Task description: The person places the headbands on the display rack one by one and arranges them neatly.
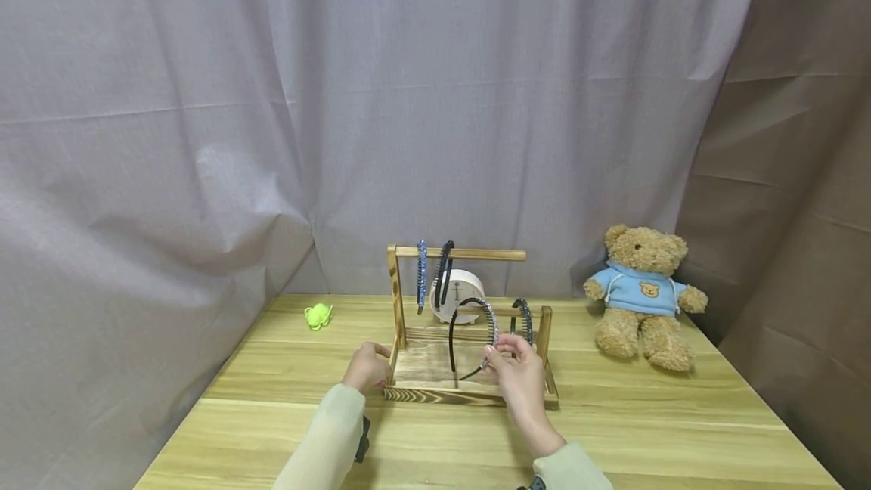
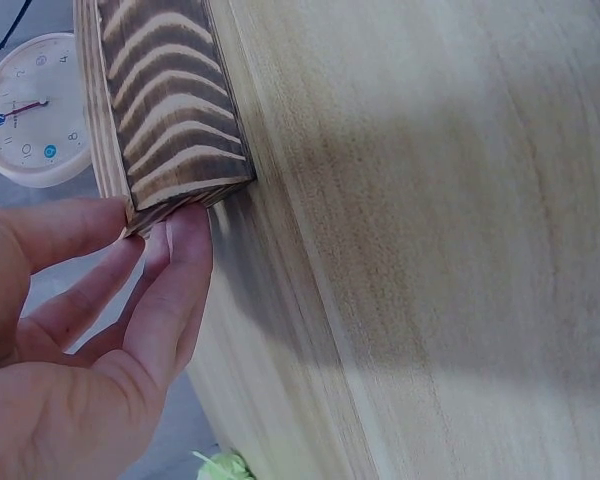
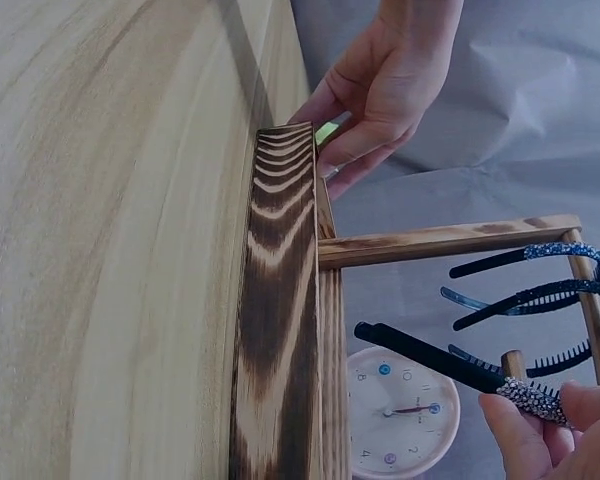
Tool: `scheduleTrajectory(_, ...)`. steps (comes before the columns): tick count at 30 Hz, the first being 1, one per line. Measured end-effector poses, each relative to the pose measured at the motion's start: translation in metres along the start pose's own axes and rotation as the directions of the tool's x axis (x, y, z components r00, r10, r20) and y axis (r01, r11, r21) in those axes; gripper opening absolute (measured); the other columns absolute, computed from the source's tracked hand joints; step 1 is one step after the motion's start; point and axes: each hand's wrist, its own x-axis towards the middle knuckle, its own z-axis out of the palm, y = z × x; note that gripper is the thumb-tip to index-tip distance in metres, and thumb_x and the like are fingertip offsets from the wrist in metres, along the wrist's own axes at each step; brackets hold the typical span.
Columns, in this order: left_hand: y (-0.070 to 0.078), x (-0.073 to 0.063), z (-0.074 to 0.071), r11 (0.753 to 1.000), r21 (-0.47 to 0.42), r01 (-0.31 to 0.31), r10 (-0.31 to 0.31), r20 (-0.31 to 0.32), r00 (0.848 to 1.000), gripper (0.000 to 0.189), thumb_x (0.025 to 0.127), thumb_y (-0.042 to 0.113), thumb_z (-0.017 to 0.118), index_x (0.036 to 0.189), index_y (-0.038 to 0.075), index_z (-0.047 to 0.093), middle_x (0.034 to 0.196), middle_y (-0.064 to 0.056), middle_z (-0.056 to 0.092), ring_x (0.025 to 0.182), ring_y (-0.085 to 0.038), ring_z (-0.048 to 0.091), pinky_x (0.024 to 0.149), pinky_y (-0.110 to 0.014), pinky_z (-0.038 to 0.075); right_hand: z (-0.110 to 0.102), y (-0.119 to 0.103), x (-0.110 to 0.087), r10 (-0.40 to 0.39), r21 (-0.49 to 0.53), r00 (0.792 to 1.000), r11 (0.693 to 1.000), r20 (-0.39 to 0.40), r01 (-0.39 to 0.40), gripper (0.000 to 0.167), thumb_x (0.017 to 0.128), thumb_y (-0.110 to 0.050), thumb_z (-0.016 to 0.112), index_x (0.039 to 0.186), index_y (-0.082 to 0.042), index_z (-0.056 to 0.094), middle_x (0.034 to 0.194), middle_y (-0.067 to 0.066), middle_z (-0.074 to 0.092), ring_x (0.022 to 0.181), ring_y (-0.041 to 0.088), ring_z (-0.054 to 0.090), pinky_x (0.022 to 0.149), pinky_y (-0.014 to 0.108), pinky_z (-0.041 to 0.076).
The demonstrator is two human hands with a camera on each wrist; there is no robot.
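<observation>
A wooden headband rack (image 1: 442, 396) stands on the table with a tall bar and a lower bar. My left hand (image 1: 367, 367) holds its front left corner, thumb and fingertips against the end of the base (image 2: 180, 115). Between thumb and fingers, my right hand (image 1: 520, 380) pinches a black headband with silver rhinestones (image 1: 493, 317), upright before the lower bar. Whether it loops that bar, I cannot tell. From the tall bar hang a blue glittery headband (image 1: 422, 278) and a black headband (image 1: 443, 265). Another dark headband (image 1: 526, 320) hangs on the lower bar's right part.
Behind the rack stands a round white clock (image 1: 471, 286), partly covered by headbands. A teddy bear (image 1: 640, 297) in a blue hoodie sits at the right rear of the table. Towards the back left lies a small bright green object (image 1: 317, 316). Grey curtains (image 1: 408, 97) close off the back.
</observation>
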Motion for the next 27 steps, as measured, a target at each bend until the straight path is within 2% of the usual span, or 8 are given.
scheduleTrajectory(11, 0.0008, -0.0017, -0.0012, 1.0, 0.008, -0.001, 0.002, -0.006, 1.0, 0.045, 0.075, -0.011, 0.055, 0.12, -0.01, 0.058, 0.076, -0.014, 0.061, 0.052, -0.011, 0.049, 0.054, -0.025, 0.053, -0.001, 0.0008, 0.0012, -0.021, -0.034, 1.0, 0.999, -0.02, 0.02, 0.028, 0.088, 0.004, 0.065, 0.114, 0.008, 0.056, 0.098, 0.01, 0.06, 0.074, 0.01, 0.066, 0.069, 0.025, 0.06)
scheduleTrajectory(15, 0.0016, -0.0028, -0.0012, 1.0, 0.012, 0.001, -0.001, -0.004, 1.0, 0.045, 0.075, -0.011, 0.055, 0.12, -0.01, 0.058, 0.076, -0.014, 0.061, 0.052, -0.011, 0.049, 0.054, -0.025, 0.053, -0.0025, 0.002, 0.0024, -0.024, -0.052, 0.999, 0.998, -0.024, 0.023, 0.028, 0.088, 0.003, 0.065, 0.114, 0.007, 0.057, 0.1, 0.011, 0.06, 0.075, 0.008, 0.066, 0.071, 0.027, 0.06)
scheduleTrajectory(22, 0.002, -0.0034, -0.0007, 1.0, 0.001, -0.006, 0.006, 0.007, 1.0, 0.046, 0.075, -0.012, 0.053, 0.121, -0.011, 0.057, 0.071, -0.013, 0.06, 0.049, -0.01, 0.046, 0.05, -0.022, 0.049, -0.0043, 0.0043, 0.0042, -0.07, -0.092, 0.996, 0.994, -0.057, 0.065, 0.024, 0.087, 0.002, 0.067, 0.11, 0.005, 0.059, 0.1, 0.016, 0.061, 0.073, 0.011, 0.067, 0.072, 0.036, 0.061)
scheduleTrajectory(27, 0.0023, -0.0037, -0.0008, 1.0, -0.01, -0.007, 0.007, 0.021, 1.0, 0.045, 0.077, -0.012, 0.054, 0.122, -0.011, 0.056, 0.069, -0.013, 0.059, 0.048, -0.009, 0.044, 0.048, -0.02, 0.047, -0.0062, 0.0064, 0.0045, -0.07, -0.117, 0.996, 0.991, -0.058, 0.063, 0.025, 0.087, 0.002, 0.066, 0.111, 0.004, 0.06, 0.102, 0.017, 0.061, 0.076, 0.012, 0.067, 0.074, 0.037, 0.061)
